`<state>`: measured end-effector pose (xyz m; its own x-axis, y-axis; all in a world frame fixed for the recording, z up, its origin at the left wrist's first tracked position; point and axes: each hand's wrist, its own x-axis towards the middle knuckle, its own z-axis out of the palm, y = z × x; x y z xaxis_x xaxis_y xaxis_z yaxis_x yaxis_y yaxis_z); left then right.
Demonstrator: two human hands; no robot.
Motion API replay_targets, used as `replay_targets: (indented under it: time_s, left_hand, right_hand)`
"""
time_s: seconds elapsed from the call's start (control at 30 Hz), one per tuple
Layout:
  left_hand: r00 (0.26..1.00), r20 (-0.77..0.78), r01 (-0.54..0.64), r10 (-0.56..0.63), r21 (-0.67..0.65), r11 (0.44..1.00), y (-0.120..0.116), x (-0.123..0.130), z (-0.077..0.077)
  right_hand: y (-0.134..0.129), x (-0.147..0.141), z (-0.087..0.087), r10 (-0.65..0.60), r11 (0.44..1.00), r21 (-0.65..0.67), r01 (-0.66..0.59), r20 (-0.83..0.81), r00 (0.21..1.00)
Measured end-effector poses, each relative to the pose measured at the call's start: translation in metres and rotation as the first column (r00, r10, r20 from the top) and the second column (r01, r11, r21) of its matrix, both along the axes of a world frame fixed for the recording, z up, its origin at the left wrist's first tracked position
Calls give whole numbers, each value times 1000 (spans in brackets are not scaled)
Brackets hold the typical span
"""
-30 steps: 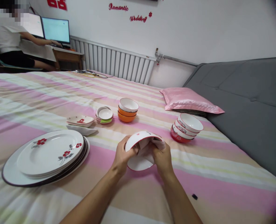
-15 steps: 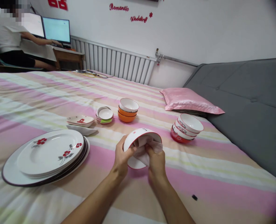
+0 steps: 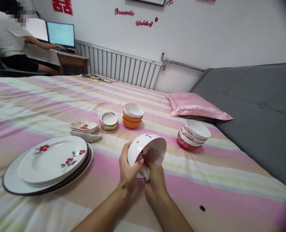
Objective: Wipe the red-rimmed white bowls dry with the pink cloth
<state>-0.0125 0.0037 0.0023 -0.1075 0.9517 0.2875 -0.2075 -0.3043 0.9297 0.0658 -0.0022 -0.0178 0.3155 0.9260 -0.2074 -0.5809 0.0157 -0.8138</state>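
Note:
A white bowl with a red rim point(image 3: 139, 146) is tilted on its side above the bed, its opening turned to the right. My left hand point(image 3: 129, 166) grips the bowl by its left side, thumb at the rim. Inside the opening, my right hand point(image 3: 155, 174) holds a pale cloth point(image 3: 155, 156) against the inner wall; its fingertips are hidden by cloth and bowl. Left of my hands lies a stack of white plates with red flowers point(image 3: 53, 159). Stacked bowls with red patterns point(image 3: 193, 133) stand to the right.
Orange bowls topped by a white one point(image 3: 133, 116), small round dishes point(image 3: 109, 120) and oval dishes point(image 3: 83, 126) sit beyond my hands. A small black object point(image 3: 202, 208) lies near right. Farther off are a pink pillow point(image 3: 198, 104), cables point(image 3: 94, 78) and a person point(image 3: 6, 35) at a desk.
My right hand has moved left and down, deeper into the bowl's opening with the cloth. The bowl has turned slightly in my left hand. The whole view has shifted a little.

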Motion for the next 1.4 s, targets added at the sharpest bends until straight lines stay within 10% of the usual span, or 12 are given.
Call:
replay_targets:
  time_s: [0.2, 0.4, 0.57, 0.9, 1.4]
  left_hand:
    - [992, -123, 6, -3, 22, 1000, 1, 0, 3]
    - [968, -146, 212, -205, 29, 977, 8, -4, 6]
    - [880, -69, 456, -469, -148, 878, 14, -9, 10]
    - [686, -83, 678, -723, -288, 676, 19, -14, 15]
    - [831, 2, 537, -557, -267, 800, 19, -8, 1]
  right_hand:
    - [2, 3, 1, 77, 997, 15, -77, 4, 997]
    - [19, 46, -1, -116, 993, 51, 106, 253, 961]
    - [17, 82, 12, -195, 972, 233, 27, 737, 648]
    - [-9, 80, 52, 53, 984, -46, -169, 998, 38]
    - [7, 89, 32, 9, 992, 17, -122, 978, 208]
